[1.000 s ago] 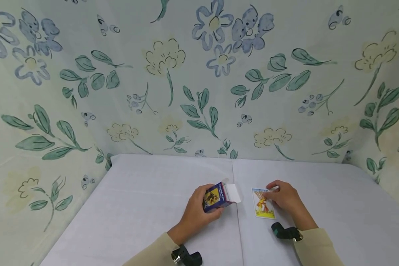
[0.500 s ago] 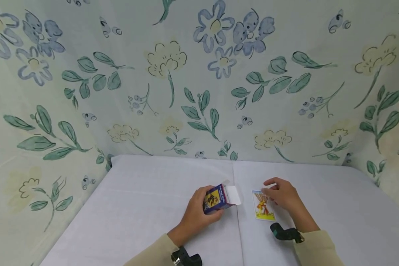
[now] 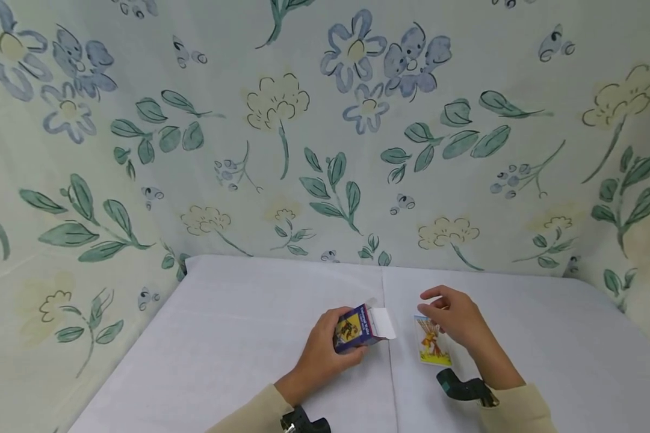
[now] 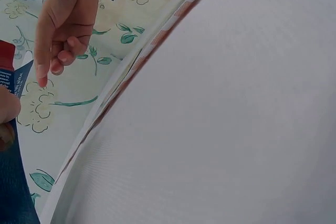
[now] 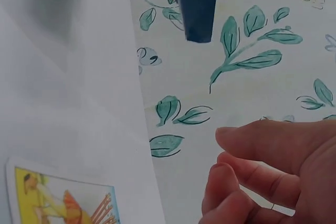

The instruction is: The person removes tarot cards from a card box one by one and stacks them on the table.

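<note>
My left hand [image 3: 325, 349] grips a blue tarot card box [image 3: 351, 331] with a yellow picture on its face. The box is tilted, and its white end flap [image 3: 382, 323] stands open to the right. One tarot card [image 3: 431, 344], showing a figure with a bundle of wands, lies face up on the table. Above that card's upper right part hovers my right hand [image 3: 455, 316], its fingers loosely bent. The right wrist view shows nothing between the thumb and fingers [image 5: 252, 142], with the card [image 5: 68, 198] apart from them. The box's inside is hidden.
A white cloth with a centre crease covers the table [image 3: 260, 307]. Floral fabric [image 3: 330, 132] hangs behind and at both sides. A black wrist camera [image 3: 460, 385] sits on the right wrist and another [image 3: 306, 422] on the left.
My right hand has lifted off the card and drifted slightly left and away from me. The card stays on the table. My left hand keeps its grip on the box. The head view has shifted slightly.
</note>
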`<state>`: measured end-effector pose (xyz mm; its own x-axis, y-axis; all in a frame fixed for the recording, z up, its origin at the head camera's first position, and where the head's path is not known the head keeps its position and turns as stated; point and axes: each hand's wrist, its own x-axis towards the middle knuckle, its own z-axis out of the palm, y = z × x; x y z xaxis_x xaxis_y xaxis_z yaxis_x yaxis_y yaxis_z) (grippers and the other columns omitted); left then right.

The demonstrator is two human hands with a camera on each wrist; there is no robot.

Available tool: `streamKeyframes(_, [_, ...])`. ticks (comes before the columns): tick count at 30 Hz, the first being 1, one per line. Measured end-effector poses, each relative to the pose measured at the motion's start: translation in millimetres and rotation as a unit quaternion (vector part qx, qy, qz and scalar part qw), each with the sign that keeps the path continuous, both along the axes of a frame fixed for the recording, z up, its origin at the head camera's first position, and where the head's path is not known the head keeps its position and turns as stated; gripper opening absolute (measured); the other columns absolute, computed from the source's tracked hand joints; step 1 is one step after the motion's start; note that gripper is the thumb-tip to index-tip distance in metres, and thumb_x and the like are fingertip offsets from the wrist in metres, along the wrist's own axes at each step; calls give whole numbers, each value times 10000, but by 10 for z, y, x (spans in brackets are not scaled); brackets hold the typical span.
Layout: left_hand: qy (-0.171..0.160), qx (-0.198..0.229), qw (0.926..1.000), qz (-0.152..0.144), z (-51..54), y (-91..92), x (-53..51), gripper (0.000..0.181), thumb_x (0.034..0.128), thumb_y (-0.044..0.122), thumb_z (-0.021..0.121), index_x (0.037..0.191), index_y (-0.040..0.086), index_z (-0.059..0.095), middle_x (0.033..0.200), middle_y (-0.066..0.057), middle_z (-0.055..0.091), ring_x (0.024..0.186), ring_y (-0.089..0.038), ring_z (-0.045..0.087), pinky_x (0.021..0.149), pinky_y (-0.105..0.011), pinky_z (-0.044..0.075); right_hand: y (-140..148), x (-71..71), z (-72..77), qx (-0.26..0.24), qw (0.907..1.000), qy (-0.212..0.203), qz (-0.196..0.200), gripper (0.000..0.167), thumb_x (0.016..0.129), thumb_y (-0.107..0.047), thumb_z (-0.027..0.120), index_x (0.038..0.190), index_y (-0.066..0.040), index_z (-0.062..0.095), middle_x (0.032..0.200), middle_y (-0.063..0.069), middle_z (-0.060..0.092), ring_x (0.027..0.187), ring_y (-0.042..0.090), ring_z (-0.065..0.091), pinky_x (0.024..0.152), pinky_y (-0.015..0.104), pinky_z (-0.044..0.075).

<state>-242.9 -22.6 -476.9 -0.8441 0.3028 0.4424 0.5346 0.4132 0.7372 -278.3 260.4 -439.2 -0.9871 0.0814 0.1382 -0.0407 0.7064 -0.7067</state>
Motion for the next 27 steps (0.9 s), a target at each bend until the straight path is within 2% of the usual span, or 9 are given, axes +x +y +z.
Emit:
streamKeyframes(2, [13, -9, 10000, 6, -6, 3, -1, 681, 799, 412, 758, 1359, 186, 443, 1237, 37, 533, 1038, -99, 502, 868, -278, 484, -6, -19, -31, 63, 9998, 167, 91, 386, 866, -469, 677, 1099, -170, 604, 836, 63, 600, 628, 205, 578, 462, 263, 474])
streamKeyframes(4, [37, -30, 10000, 25, -16, 4, -6, 676, 799, 409, 759, 1355, 189, 443, 1231, 41, 534, 1035, -96, 502, 864, -276, 484, -53, 4, 10, 7, 9997, 233, 94, 370, 861, -457, 688, 1088, -174, 615, 826, 57, 599, 619, 207, 576, 472, 322, 496])
streamKeyframes(7, [75, -47, 10000, 30, -31, 5, -13, 670, 797, 398, 764, 1349, 192, 444, 1223, 42, 535, 1026, -94, 502, 856, -273, 484, -189, 135, 220, -189, 9996, 121, 146, 319, 876, -336, 699, 1091, -111, 628, 822, 87, 600, 650, 252, 581, 532, 376, 527])
streamKeyframes(11, [123, -35, 9999, 6, -36, 9, -18, 667, 792, 380, 773, 1343, 191, 447, 1216, 38, 538, 1016, -95, 504, 847, -272, 483, -354, 314, 487, -446, 9986, -76, 264, 311, 881, -221, 691, 1113, -24, 628, 820, 118, 603, 682, 280, 582, 591, 333, 537])
streamKeyframes(13, [149, -37, 9999, 7, -30, 12, -21, 666, 792, 381, 773, 1341, 190, 448, 1217, 36, 539, 1018, -95, 504, 849, -271, 484, -408, 354, 548, -510, 9983, -135, 262, 294, 882, -200, 690, 1110, -25, 629, 814, 119, 606, 671, 270, 581, 592, 328, 537])
streamKeyframes(17, [138, -65, 9999, 28, -16, 19, -21, 667, 794, 386, 771, 1342, 186, 447, 1224, 33, 540, 1027, -97, 505, 861, -278, 485, -471, 382, 585, -597, 9975, -215, 301, 282, 880, -203, 692, 1105, -44, 633, 805, 115, 608, 654, 266, 577, 602, 352, 546])
streamKeyframes(27, [-141, -109, 9998, 65, -10, 16, 6, 671, 796, 399, 768, 1347, 196, 444, 1232, 41, 535, 1045, -99, 501, 886, -286, 483, -584, 409, 576, -675, 9968, -211, 374, 260, 872, -184, 696, 1090, -53, 644, 754, 81, 596, 620, 251, 570, 598, 380, 548])
